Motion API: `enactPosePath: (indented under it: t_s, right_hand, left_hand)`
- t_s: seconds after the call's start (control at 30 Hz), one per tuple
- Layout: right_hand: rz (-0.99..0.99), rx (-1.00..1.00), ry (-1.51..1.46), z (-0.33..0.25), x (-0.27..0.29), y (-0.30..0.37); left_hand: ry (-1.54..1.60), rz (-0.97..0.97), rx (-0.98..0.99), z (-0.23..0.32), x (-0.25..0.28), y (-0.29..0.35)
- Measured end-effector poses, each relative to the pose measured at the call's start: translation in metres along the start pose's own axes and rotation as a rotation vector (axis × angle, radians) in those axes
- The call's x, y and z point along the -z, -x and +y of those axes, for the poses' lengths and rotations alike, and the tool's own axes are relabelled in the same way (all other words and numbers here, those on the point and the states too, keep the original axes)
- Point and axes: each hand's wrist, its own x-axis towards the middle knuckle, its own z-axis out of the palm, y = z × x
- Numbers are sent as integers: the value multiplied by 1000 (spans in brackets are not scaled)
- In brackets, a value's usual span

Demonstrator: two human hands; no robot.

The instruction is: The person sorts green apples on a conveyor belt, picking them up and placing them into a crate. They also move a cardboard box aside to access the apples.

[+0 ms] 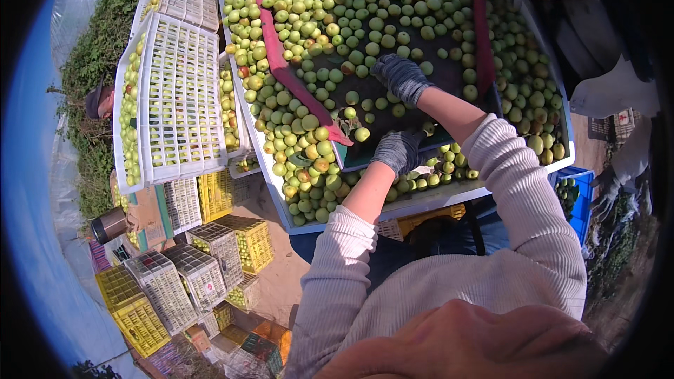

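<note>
A bare, out-of-focus patch of skin fills the bottom edge of the frame, nearest the lens; above it, two forearms in ribbed cream sleeves reach up toward centre frame. Both hands wear grey knit gloves. The left hand (398, 151) sits at the near lip of a dark sorting tray (365, 109), fingers curled down over the edge; whether it holds any fruit can't be told. The right hand (400, 77) lies further up, palm down & fingers loosely spread on the tray's dark floor, nothing visibly gripped, w/ small green fruits (330, 28) touching it on the far side. The fruits heap across the white-rimmed bench (284, 210) from top centre to mid frame, some blushed red-brown. Two red dividers (281, 63) run diagonally thru the pile.

Judgement: the step in hand looks like raking fruit across the tray to sort it. Done well, that calls for a flat, light right hand sweeping a few at a time, not pressing, as this thin-skinned fruit likely bruises; the left should steady the tray lip so nothing spills over the near edge.

At left of frame, white slatted crates (179, 98) stand full of fruit; yellow crates (137, 312) stack at lower left. Another person's gloved hand (604, 193) shows at right, beside a blue crate (577, 200).
</note>
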Motion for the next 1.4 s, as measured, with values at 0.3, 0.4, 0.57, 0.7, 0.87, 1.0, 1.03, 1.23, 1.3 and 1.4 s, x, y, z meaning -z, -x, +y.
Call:
enactPosePath:
  t_s: [0.3,0.4,0.57,0.7,0.87,1.0,1.03,1.23,1.3,1.4]
  right_hand:
    - [-124,-233,162,-37,-9,-23]
    - [-48,-176,-51,-41,14,2]
    - [334,-70,-508,-12,63,149]
    - [496,-398,-252,53,101,327]
    - [55,-1090,441,106,153,499]
    - [342,-689,373,87,156,488]
    - [391,-601,105,78,146,460]
    - [147,85,-263,-15,81,263]
    - [-14,-57,-150,-17,68,199]
    - [121,-348,170,12,55,124]
  left_hand:
    - [13,-25,-105,-19,-21,-17]
    - [118,-45,-19,-11,-12,-12]
    - [23,-76,66,2,1,-6]
    - [-68,-20,53,2,-5,-1]
    - [-25,-4,100,6,-5,3]
    - [-36,-6,150,9,-2,4]
    - [-35,-28,178,9,-2,4]
    - [-84,-20,110,-4,-3,10]
    - [-69,28,91,-7,-2,13]
    - [-165,-32,147,-6,2,13]
